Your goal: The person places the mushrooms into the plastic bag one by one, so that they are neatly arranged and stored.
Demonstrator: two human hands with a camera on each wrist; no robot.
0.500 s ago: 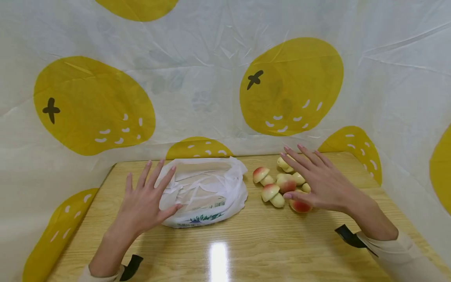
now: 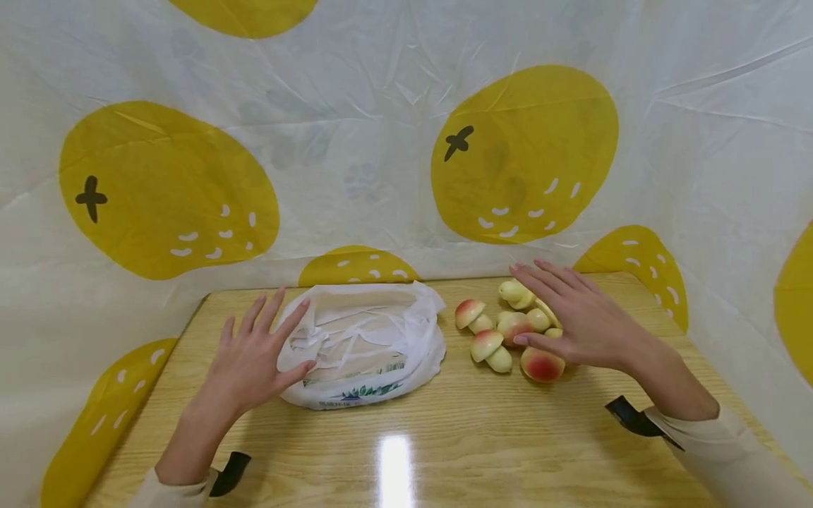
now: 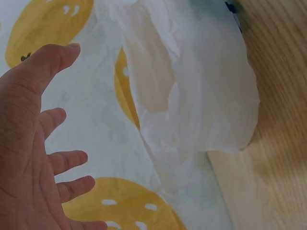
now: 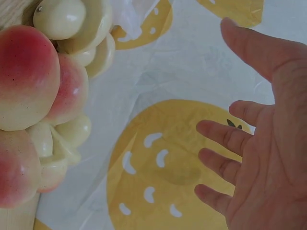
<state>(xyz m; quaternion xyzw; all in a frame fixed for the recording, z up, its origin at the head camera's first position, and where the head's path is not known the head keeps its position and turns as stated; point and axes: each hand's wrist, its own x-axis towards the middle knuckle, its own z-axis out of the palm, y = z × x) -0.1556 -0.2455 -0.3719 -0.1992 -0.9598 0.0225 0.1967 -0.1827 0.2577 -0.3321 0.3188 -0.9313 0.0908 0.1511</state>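
Observation:
A white plastic bag (image 2: 422, 353) with green print lies on the wooden table, its mouth spread wide. Beside its left edge, my left hand (image 2: 250, 377) hovers with fingers spread, holding nothing. The left wrist view shows the bag (image 3: 216, 91) apart from the fingers. To the right of the bag sits a cluster of several toy mushrooms (image 2: 485, 346), some with red-and-cream caps, others pale. Over the right side of this cluster is my right hand (image 2: 587, 324), fingers extended and empty, hiding part of it. In the right wrist view, the mushrooms (image 4: 29, 76) are apart from that hand.
The table (image 2: 356, 458) has a light wood grain and a bright reflection near its front. A white curtain (image 2: 356, 176) with large yellow fruit prints hangs behind it and along both sides. A black strap (image 2: 635, 416) is at the right wrist.
My left hand has drawn a little left, away from the bag. My right hand has shifted slightly right and up, uncovering more of the mushrooms. The bag and mushrooms stay put.

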